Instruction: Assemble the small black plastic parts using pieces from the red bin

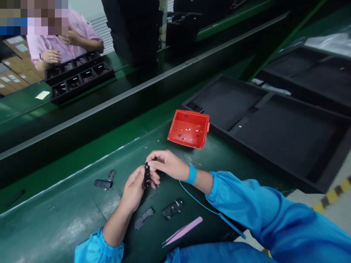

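A small black plastic part [147, 174], narrow and with small light spots, is held upright between my two hands. My left hand [134, 188] grips its lower end. At the upper end, my right hand [170, 164] pinches it with thumb and forefinger; a blue band circles that wrist. Below the hands lie two similar parts, a plain dark one [144, 218] and a black one with small metal spots [172, 209]. Pink tweezers [184, 231] rest closest to my body. Left of my hands, two more black parts [105, 180] lie touching each other.
A red bin [189, 128] with tiny scraps stands beyond my right hand. Large black trays [290, 135] fill the right side. Another dark part [15, 197] lies far left. Across a raised rail [148, 86], a person in pink [82, 27] sits behind black compartment trays [82, 82].
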`<state>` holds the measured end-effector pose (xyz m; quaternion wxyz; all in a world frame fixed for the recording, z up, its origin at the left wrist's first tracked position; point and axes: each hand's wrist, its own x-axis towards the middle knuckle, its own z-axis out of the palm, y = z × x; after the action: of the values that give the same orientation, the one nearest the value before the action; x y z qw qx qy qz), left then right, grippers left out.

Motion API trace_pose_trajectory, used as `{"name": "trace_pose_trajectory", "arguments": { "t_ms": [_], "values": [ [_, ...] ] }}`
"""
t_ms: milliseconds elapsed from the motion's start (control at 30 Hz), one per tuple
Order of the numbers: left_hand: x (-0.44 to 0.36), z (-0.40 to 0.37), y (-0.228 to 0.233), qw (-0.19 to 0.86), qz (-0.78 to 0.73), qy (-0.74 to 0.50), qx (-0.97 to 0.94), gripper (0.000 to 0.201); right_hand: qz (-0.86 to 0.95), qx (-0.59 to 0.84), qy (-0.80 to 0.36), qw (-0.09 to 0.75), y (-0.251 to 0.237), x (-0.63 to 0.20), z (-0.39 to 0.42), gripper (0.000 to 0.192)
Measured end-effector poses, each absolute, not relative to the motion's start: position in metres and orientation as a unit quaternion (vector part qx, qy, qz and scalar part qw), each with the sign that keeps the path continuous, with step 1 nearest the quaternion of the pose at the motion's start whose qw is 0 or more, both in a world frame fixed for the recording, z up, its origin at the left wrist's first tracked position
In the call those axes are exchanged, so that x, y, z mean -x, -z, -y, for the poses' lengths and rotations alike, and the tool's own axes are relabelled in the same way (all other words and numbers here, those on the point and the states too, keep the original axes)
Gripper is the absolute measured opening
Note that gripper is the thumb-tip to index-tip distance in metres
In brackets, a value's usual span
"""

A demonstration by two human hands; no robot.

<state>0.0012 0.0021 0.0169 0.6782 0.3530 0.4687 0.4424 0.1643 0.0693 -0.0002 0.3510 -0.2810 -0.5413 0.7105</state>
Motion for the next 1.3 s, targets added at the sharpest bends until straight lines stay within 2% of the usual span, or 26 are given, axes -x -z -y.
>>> {"name": "trace_pose_trajectory", "arguments": {
  "t_ms": [133, 333, 500, 633, 700, 800, 1300],
  "values": [
    [0.004, -0.002, -0.014, 0.566, -0.551, -0.413, -0.454, 0.038, 0.6, 0.356, -0.625, 0.352, -0.004, -0.167, -0.069, 0.019],
    [-0.006, 0.001, -0.006, 0.51, -0.581, -0.417, -0.478, 0.028, 0.559, 0.396, -0.637, 0.353, -0.003, -0.159, -0.06, 0.019],
    [-0.01, 0.003, 0.001, 0.523, -0.584, -0.434, -0.443, 0.041, 0.578, 0.396, -0.635, 0.324, 0.002, -0.159, -0.065, 0.018],
    [-0.012, 0.003, 0.004, 0.504, -0.585, -0.463, -0.435, 0.042, 0.703, 0.422, -0.407, 0.403, -0.006, -0.164, -0.057, 0.009],
    [-0.013, 0.003, 0.004, 0.488, -0.581, -0.466, -0.454, 0.037, 0.74, 0.408, -0.341, 0.411, -0.009, -0.163, -0.049, 0.007],
    [-0.011, 0.005, 0.005, 0.462, -0.589, -0.451, -0.486, 0.03, 0.753, 0.397, -0.348, 0.392, -0.009, -0.158, -0.041, 0.01],
    [-0.006, 0.007, 0.008, 0.375, -0.627, -0.384, -0.565, 0.03, 0.696, 0.434, -0.441, 0.364, -0.003, -0.153, -0.05, 0.012]
  ]
}}
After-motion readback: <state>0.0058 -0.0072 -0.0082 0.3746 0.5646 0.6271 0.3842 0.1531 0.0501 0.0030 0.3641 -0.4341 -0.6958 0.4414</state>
